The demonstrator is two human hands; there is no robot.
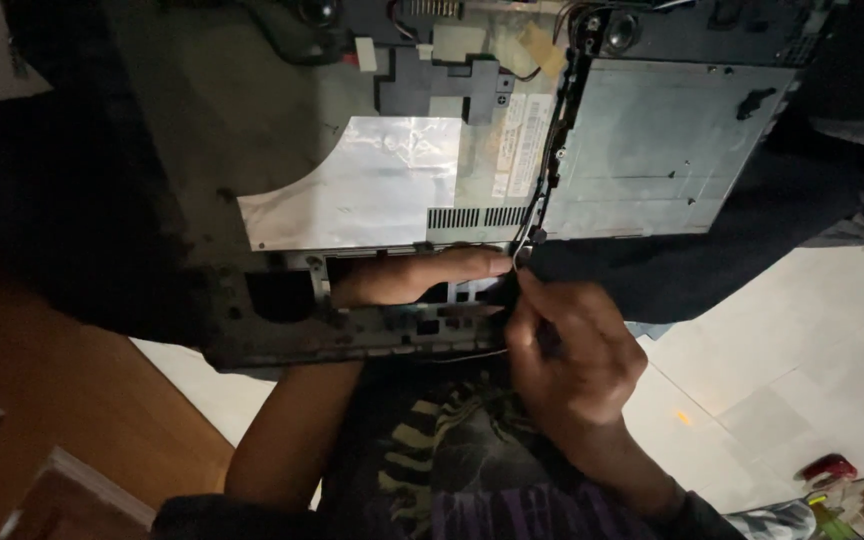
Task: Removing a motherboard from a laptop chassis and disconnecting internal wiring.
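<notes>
Nearest the camera, above a dark printed shirt (452, 460), the right hand (572, 350) curls its fingers shut around a thin dark wire (542, 200), while the left hand (417, 277) lies flat, fingers extended, on the near edge of the opened dark plastic device chassis (282, 300). Beyond them the wire runs up between a silver foil sheet (352, 190) and a grey metal shield plate (662, 150); pale floor tiles (792, 340) and a brown wooden surface (72, 400) lie to either side.

A home, by the look of it: pale floor tiles (802, 360) on the right, wooden furniture (62, 400) near left, and an opened laptop chassis (472, 150) worked on over someone's lap.
</notes>
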